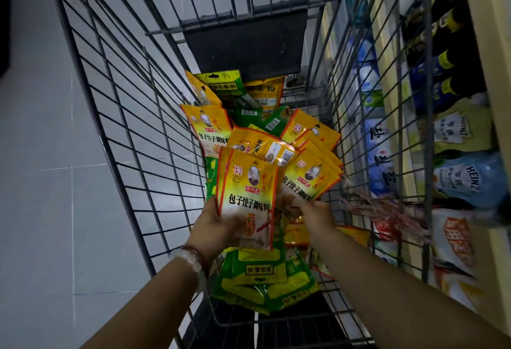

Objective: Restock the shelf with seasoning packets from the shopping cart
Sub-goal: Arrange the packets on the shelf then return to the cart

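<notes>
Item 1. Left hand: reached down into the shopping cart, fingers curled round the lower edge of a small stack of yellow seasoning packets held upright above the pile. The fingers are mostly hidden behind the stack; how many packets it contains cannot be told. The front packet is printed 包子饺子调味料 in black, under a small portrait and a red label too small to read. A beaded bracelet is worn at the wrist.

Item 2. Right hand: fingertips pinched on the bottom edge of a fanned group of matching packets lying against the cart's right side. The fingers are blurred and partly covered by the packets.

Item 3. Loose pile of packets in the cart basket: yellow ones of the same print, one turned back-up with a barcode shown, and green packets nearest the person, their lettering upside down and hard to make out.

Item 4. Shelf to the right, seen through the wire and blurred: white-and-blue bags marked 盐, pouches labelled HEINZ, and dark bottles with yellow labels which cannot be read. The shelf's far right is cut off.
</notes>
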